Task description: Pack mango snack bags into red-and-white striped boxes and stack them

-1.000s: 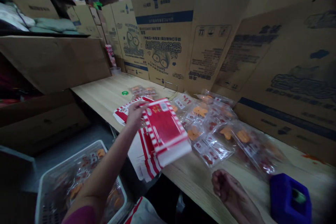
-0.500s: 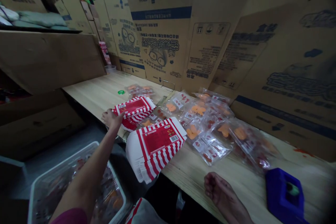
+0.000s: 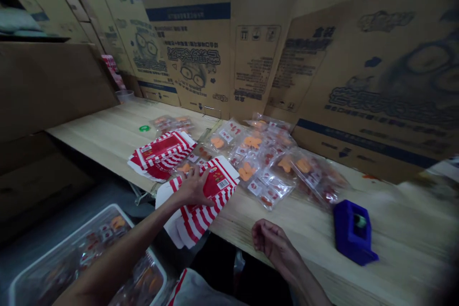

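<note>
My left hand [image 3: 193, 186] lies flat, fingers spread, on a stack of flat red-and-white striped cartons [image 3: 201, 201] that overhangs the front edge of the wooden table [image 3: 107, 131]. A second pile of the same striped cartons [image 3: 161, 153] lies just beyond it to the left. My right hand [image 3: 270, 241] rests near the table's front edge, fingers loosely curled with nothing in them. Clear packets with orange and red contents [image 3: 268, 162] are spread across the table behind both hands.
A blue tape dispenser [image 3: 353, 232] sits to the right of my right hand. A small green ring [image 3: 144, 128] lies further back on the left. Large cardboard boxes [image 3: 222, 48] wall the table's far side. A white basket [image 3: 89, 258] with more packets stands below left.
My left hand set down the stack of cartons it was holding, reached out to the far pile, then came back flat onto the near stack. The view swung right.
</note>
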{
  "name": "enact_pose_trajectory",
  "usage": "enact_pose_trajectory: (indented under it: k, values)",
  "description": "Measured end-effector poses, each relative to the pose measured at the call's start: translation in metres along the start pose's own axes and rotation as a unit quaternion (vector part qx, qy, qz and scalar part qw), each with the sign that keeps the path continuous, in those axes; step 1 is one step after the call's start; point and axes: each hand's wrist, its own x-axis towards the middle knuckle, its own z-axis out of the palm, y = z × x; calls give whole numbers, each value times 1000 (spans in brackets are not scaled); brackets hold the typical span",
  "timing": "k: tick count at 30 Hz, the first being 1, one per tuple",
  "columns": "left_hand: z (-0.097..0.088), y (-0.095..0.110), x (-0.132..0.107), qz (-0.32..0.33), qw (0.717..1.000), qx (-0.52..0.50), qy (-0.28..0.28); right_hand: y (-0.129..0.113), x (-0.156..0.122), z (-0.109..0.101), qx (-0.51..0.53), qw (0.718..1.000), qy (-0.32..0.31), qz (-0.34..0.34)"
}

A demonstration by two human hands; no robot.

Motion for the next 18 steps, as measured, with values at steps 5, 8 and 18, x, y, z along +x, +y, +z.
enact_pose_trajectory:
  k: [5,8,18]
  values:
    - [-8,-4,0,-3,1000,-5,-19,8,-1,-4,21,1000,-1,-11]
    - [-18,-9,-1,3,1000,-28,-13,9,1,-5,31,999,-9,-16]
    - [-86,46,-48,68,977,-97,178,-30,25,57,-41,981,-33,-186]
